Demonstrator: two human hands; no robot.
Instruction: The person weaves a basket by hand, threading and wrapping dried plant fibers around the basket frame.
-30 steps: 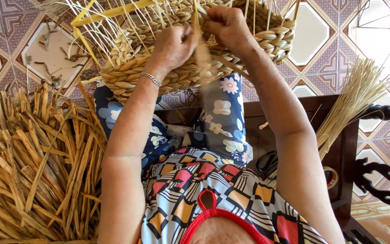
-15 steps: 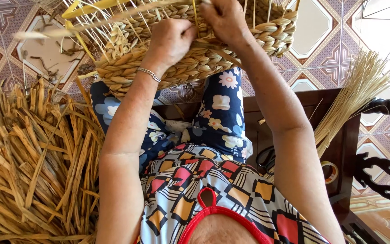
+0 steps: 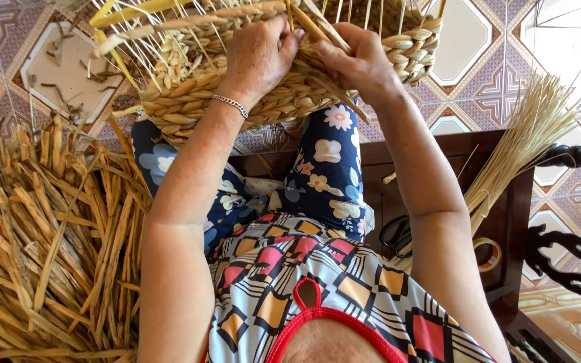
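Straw-coloured plaited rope makes up the half-woven basket (image 3: pixel 284 94), which rests on the person's knees near the top of the head view, its unfinished rim bristling with thin upright stakes (image 3: pixel 364 13). The left hand (image 3: pixel 260 57), a thin silver bracelet (image 3: pixel 230 105) at its wrist, is curled shut over the braided rim, fingers (image 3: pixel 284 40) pressing a flat strand against the weave. The right hand (image 3: pixel 361 64) sits just beside it, touching the same rim, its fingers closed in a pinch on a strand (image 3: pixel 317 30) that slants up between the two hands.

Judging by its look, the basket is light and fairly stiff where the rope is already coiled, so the thick braided rim seems the safest place to hold it. The loose stakes look thin and springy, likely to snap or kink if bent hard, and the dry fibre probably gives a rough, non-slip grip.

Below the basket lie floral trousers (image 3: pixel 324 175). A large heap of dried flat reeds (image 3: pixel 42 249) lies on the patterned tile floor (image 3: pixel 465 40) at the left, and a bundle of fine pale straw (image 3: pixel 526 141) leans over a dark wooden bench (image 3: pixel 512 222) at the right, where a roll of tape (image 3: pixel 487 253) and black scissors (image 3: pixel 395 235) lie.
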